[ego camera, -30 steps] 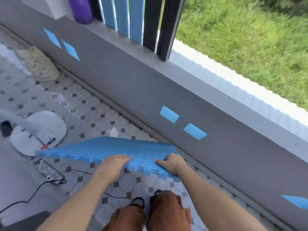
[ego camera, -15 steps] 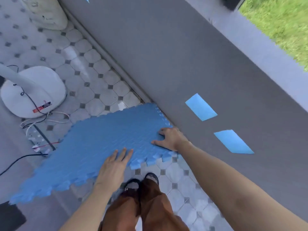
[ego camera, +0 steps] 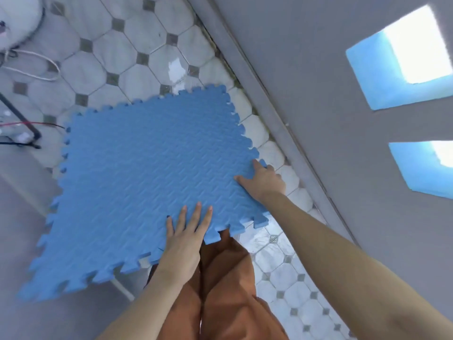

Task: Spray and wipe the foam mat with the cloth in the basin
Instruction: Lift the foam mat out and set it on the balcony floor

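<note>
The mat (ego camera: 147, 182) is held flat above the tiled floor (ego camera: 137, 38), filling the middle of the view, its far right corner close to the grey wall (ego camera: 306, 57). The left hand (ego camera: 182, 244) grips the near edge, fingers spread flat on the textured top; the thumb is hidden, probably underneath. The right hand (ego camera: 263, 180) pinches the right corner, thumb and forefinger on top and the other fingers curled below. Two holds on neighbouring edges likely keep the floppy foam from sagging and let the person steer it. No basin, cloth or spray shows here, so spraying and wiping are not yet begun. At far left lie cables (ego camera: 31, 67) and a white base (ego camera: 17, 18), which the mat's left edge could snag.
</note>
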The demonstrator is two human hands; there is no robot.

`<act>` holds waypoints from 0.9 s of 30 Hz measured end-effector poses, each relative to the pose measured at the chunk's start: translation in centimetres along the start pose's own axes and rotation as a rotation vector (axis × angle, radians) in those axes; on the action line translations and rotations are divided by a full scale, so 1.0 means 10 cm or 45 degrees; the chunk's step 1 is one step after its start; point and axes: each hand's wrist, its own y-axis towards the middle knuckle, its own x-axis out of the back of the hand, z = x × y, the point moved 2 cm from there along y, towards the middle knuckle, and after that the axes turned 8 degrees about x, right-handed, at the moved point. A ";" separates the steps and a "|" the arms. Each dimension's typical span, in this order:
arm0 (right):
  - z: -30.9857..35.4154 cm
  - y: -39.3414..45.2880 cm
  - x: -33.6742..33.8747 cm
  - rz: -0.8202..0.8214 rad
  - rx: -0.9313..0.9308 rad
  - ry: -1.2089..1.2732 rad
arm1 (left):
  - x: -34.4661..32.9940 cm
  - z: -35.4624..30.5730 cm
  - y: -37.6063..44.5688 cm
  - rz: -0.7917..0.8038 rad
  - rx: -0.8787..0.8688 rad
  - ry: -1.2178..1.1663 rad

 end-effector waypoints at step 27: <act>-0.57 2.91 -1.11 -0.117 0.352 -0.294 | -1.91 0.10 3.33 -0.004 0.043 0.178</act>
